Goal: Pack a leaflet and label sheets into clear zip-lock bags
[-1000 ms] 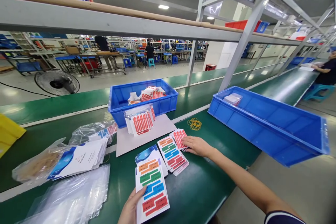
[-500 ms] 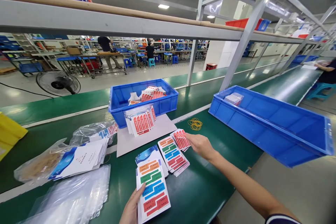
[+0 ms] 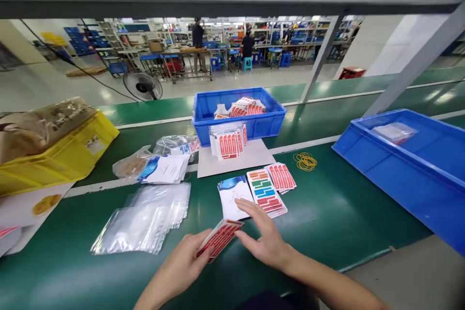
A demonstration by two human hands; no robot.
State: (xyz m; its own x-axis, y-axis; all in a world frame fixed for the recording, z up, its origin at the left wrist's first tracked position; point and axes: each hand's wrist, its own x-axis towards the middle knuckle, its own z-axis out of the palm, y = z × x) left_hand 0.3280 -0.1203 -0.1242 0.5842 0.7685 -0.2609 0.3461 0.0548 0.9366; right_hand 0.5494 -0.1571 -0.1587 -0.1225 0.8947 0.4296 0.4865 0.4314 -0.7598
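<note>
My left hand [image 3: 186, 257] is closed on a thin stack of sticker sheets [image 3: 222, 242], tilted, with a red-labelled sheet facing up. Beside it my right hand [image 3: 267, 238] is open, thumb and fingers apart; its thumb is close to the stack's edge, and I cannot tell whether they touch. Just beyond lie three piles: white booklets with a blue band [image 3: 232, 189], partly covered by my right fingers, multicoloured sticker sheets [image 3: 264, 191] and red sticker sheets [image 3: 281, 177].
Clear plastic bags [image 3: 148, 213] lie at left, near more booklets [image 3: 169, 168]. A blue bin [image 3: 238, 128] holds sticker sheets, with packed sets leaning on its front. Yellow rubber bands [image 3: 305, 161] lie before another blue bin [image 3: 385, 169]. A yellow bin [image 3: 72, 155] stands far left.
The view has swung left. My right hand has come from the red sheets to beside my left hand. The held stack now shows a red sheet on top instead of a multicoloured one.
</note>
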